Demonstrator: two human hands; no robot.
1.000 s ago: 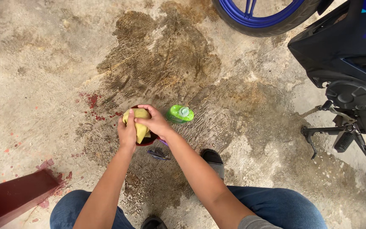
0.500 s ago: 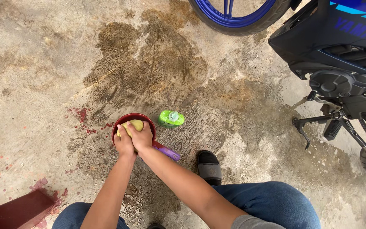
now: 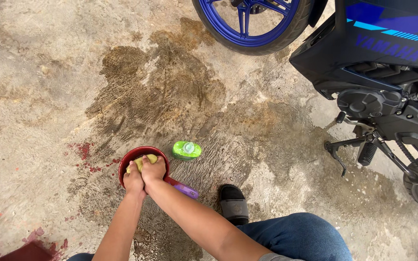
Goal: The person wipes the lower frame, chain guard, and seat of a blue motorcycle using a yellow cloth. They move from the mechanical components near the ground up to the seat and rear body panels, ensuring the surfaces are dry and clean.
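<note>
Two bare hands press a yellow sponge (image 3: 141, 162) down into a small red bowl (image 3: 130, 158) on a stained concrete floor (image 3: 39, 72). Largest in view is a blue and black motorcycle (image 3: 388, 82) parked at the upper right, its blue-rimmed wheel (image 3: 252, 21) at the top edge and its kickstand (image 3: 337, 154) down. A dark, damp-looking patch spreads across the concrete between the bike and the person, who crouches in blue jeans (image 3: 298, 237) with a black sandal (image 3: 233, 204) planted near the bowl. The step in hand looks like soaking or squeezing the sponge; a next move would call for lifting it without tipping the bowl. The left hand (image 3: 134, 181) and right hand (image 3: 154, 170) sit side by side, fingers curled closed over the sponge, which shows only as a yellow edge above the knuckles. A purple handle (image 3: 186, 190) juts from under the right wrist. Just beside the bowl lies a green bottle (image 3: 186, 150) on its side.
</note>
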